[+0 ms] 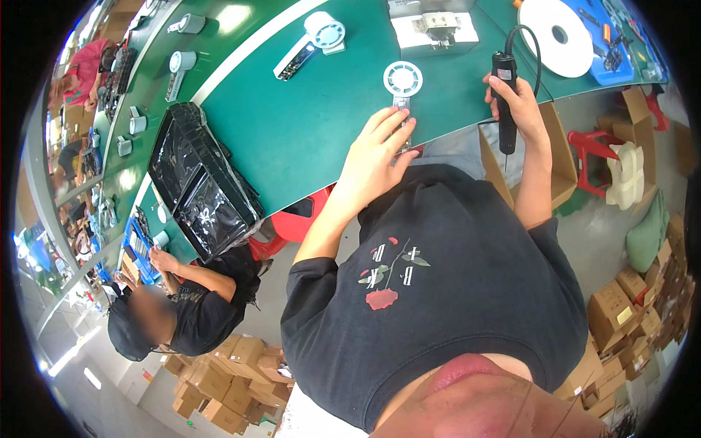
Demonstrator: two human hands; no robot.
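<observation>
A small handheld fan (403, 79) with a round pale-blue head lies on the green table near its front edge, inner parts showing along its handle. My left hand (376, 157) lies over that handle, fingers across it and thumb by its lower end, hiding part of it. To the right, my right hand (520, 106) is wrapped round a black electric screwdriver (505, 87). It stands upright just off the table edge, bit down and touching nothing. Its black cable loops from the top. Another fan (325, 33), its handle uncovered, lies farther left on the table.
A metal fixture (440, 29) stands at the back beside a white reel (555, 36) and a blue tray (613, 62) of parts. A black plastic-lined bin (204, 182) sits left, near a co-worker (197, 306). An open carton (558, 157) stands below the right edge. More fans line the left belt.
</observation>
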